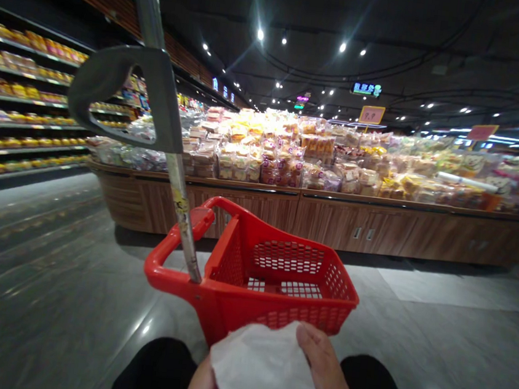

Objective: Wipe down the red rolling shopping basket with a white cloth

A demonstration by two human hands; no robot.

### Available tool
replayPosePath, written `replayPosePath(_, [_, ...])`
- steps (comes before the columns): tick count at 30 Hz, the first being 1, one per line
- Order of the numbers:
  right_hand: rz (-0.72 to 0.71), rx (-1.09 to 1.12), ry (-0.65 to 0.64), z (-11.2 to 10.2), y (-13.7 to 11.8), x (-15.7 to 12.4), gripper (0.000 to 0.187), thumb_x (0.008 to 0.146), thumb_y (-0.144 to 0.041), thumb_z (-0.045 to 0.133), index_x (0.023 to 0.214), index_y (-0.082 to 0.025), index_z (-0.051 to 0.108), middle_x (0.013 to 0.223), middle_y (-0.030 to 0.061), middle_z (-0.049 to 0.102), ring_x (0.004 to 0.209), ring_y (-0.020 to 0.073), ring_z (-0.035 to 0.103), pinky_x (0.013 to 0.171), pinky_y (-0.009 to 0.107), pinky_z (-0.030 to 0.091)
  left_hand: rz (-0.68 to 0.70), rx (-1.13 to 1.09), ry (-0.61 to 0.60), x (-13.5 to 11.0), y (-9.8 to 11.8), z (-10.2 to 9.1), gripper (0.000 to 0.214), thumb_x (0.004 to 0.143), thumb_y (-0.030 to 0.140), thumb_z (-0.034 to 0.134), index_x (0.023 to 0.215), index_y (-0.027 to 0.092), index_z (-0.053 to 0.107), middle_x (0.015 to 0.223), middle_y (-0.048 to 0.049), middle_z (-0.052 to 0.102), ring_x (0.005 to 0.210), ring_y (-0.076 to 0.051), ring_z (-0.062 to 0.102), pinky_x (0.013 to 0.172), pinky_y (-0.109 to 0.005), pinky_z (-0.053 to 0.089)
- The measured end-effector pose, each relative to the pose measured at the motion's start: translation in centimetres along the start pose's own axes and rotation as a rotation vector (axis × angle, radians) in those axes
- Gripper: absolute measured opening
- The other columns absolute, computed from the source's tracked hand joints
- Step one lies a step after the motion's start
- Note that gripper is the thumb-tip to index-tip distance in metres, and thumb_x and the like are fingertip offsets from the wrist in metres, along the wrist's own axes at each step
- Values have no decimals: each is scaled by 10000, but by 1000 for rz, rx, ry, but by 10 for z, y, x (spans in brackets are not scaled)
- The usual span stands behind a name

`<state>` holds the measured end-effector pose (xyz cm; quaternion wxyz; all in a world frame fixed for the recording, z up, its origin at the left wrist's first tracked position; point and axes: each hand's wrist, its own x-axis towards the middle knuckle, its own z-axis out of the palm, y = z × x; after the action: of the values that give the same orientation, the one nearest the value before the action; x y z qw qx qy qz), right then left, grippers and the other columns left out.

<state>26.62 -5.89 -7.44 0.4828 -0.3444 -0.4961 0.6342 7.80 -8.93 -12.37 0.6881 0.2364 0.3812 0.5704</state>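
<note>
My left hand (202,388) and my right hand (322,368) hold a crumpled white sheet (266,368), perhaps a cloth or tissue, low in the head view. Its folds hide most of my left hand, while the fingers of my right hand rest on top of it. Just beyond the sheet stands a red plastic shopping basket (259,281) with perforated walls, its near rim close to the sheet. A metal pole (179,204) rises from its left corner to a grey curved handle (121,93). Neither hand touches the pole.
A long wooden display counter (331,220) ahead carries heaped, wrapped baked goods (264,148) and price signs. Shelves of yellow-packaged goods (19,95) line the left. Polished grey floor (48,259) surrounds the basket. Dark trouser legs (152,372) show at the bottom.
</note>
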Motion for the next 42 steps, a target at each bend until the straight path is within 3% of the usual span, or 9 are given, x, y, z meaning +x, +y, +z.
replayPosePath(5, [-66, -90, 187, -4, 12, 10, 426, 768, -590, 514, 760, -177, 618, 750, 42, 653, 719, 197, 587, 671, 271, 454, -102, -204, -245, -7, -3, 16, 862, 636, 767, 460, 1204, 123, 530, 1122, -185, 627, 1134, -375, 504, 938, -506, 367])
replayPosePath(9, [-74, -208, 218, -14, 23, 9, 405, 782, -499, 549, 1025, -176, 561, 758, 39, 650, 668, 193, 601, 623, 279, 469, -18, -76, -81, -14, -1, 29, 849, 643, 491, 688, 1325, 106, 360, 1043, -172, 666, 1036, -328, 583, 866, -416, 432])
replayPosePath(14, [-153, -314, 86, -22, 12, -6, 811, 706, -334, 644, 1405, -245, 243, 1041, 78, 641, 883, 222, 614, 789, 348, 459, 178, 155, 101, -15, 11, 26, 1066, 594, 343, 766, 1404, 175, 93, 754, -54, 709, 724, -247, 657, 643, -328, 477])
replayPosePath(18, [-196, -695, -78, -25, 6, -8, 323, 607, -189, 680, 929, -217, 693, 897, 43, 649, 877, 218, 589, 815, 315, 424, 238, 269, 115, -13, 23, 21, 1045, 627, 373, 735, 1406, 206, 58, 617, 25, 656, 557, -174, 609, 551, -273, 448])
replayPosePath(23, [-317, -817, 94, -33, -16, 17, 103, 634, -178, 645, 550, -174, 586, 930, 46, 587, 857, 189, 565, 758, 280, 435, 332, 533, 109, -12, 42, 9, 786, 704, 394, 649, 1342, 153, 256, 596, 32, 621, 573, -156, 593, 591, -278, 466])
replayPosePath(28, [-557, -989, 469, -18, -63, 43, 128, 754, -292, 587, 667, -202, 557, 788, 36, 604, 734, 185, 567, 712, 298, 431, 1000, 1122, 467, -23, 92, -5, 345, 753, 369, 602, 1063, 233, 536, 974, -40, 645, 907, -201, 609, 858, -356, 455])
replayPosePath(32, [-627, -1246, 248, 28, -52, 53, 20, 768, -197, 573, 782, -204, 586, 929, 52, 617, 733, 173, 583, 682, 275, 427, 1450, 1417, 678, -12, 139, -7, 526, 722, 378, 629, 1177, 182, 456, 1140, -116, 570, 1053, -244, 543, 953, -403, 400])
replayPosePath(37, [-564, -1094, -124, 62, -14, 62, 91, 764, -288, 641, 802, -206, 635, 1009, 32, 612, 817, 163, 598, 729, 258, 451, 1236, 1960, 610, 12, 166, -8, 308, 784, 466, 501, 860, 179, 582, 803, -73, 663, 789, -244, 602, 958, -473, 322])
replayPosePath(42, [-628, -1006, 17, 55, -4, 74, 282, 834, -361, 568, 1075, -231, 633, 1102, 68, 619, 1005, 221, 541, 875, 358, 406, 1127, 2137, 606, 13, 162, -1, 295, 819, 414, 446, 692, 190, 589, 638, -41, 628, 722, -232, 585, 907, -434, 311])
